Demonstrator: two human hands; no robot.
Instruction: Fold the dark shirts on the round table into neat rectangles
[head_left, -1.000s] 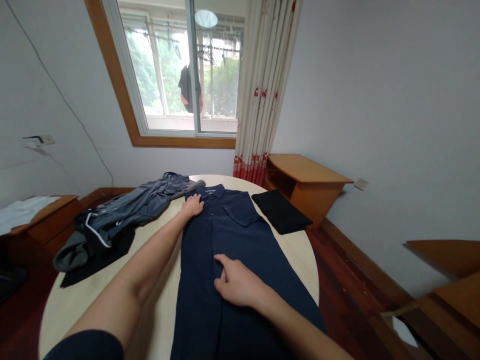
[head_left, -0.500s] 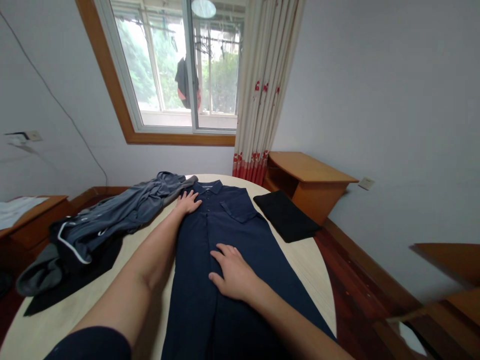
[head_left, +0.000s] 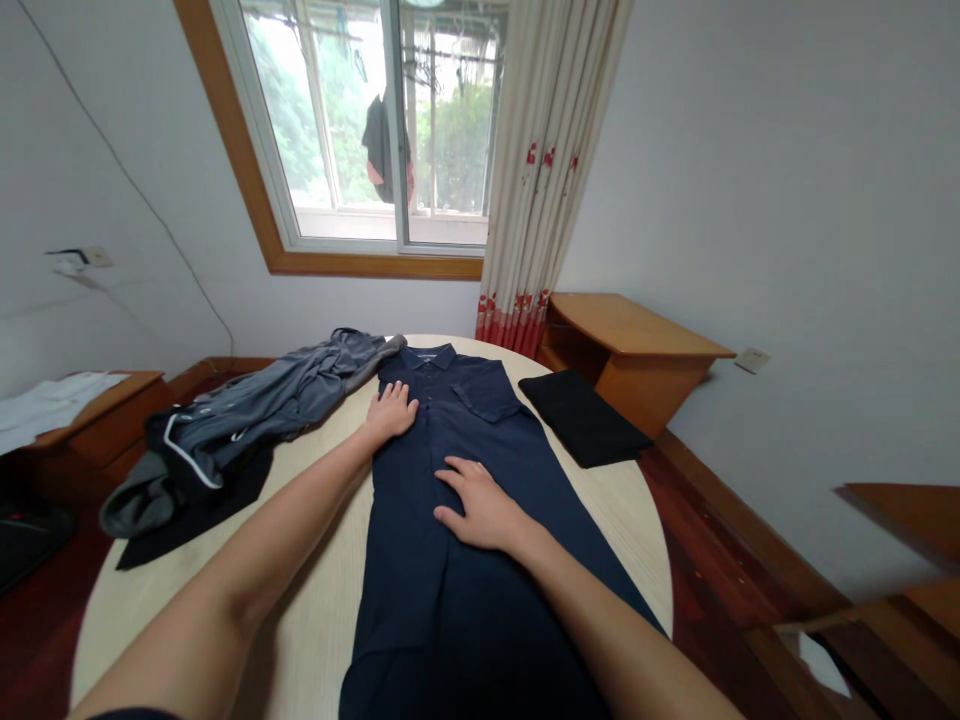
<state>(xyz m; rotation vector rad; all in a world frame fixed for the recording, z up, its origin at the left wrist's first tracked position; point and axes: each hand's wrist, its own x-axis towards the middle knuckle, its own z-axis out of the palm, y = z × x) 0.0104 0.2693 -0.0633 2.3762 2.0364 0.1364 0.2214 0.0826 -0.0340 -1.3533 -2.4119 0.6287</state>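
Observation:
A dark navy collared shirt (head_left: pixel 495 470) lies spread front up on a round, pale wood table (head_left: pixel 307 560), its collar toward the window. One sleeve is folded in across the chest on the right. My left hand (head_left: pixel 393 411) rests flat with fingers spread on the shirt's upper left side, below the collar. Lower down, near the button line, my right hand (head_left: pixel 480 505) lies on the cloth, its fingers apart. Neither hand grips anything. The shirt's near end runs out of view at the bottom.
A heap of grey and black clothes (head_left: pixel 277 400) lies along the table's left side. A folded black cloth (head_left: pixel 585 418) lies at its right edge. Beyond stand a wooden desk (head_left: pixel 637 325), a curtain (head_left: pixel 551 170) and a window (head_left: pixel 375 130). Papers (head_left: pixel 52 405) lie on a cabinet at left.
The camera view has shifted, so the scene sits slightly higher and further right. Both hands stay on the shirt in nearly the same places, still flat.

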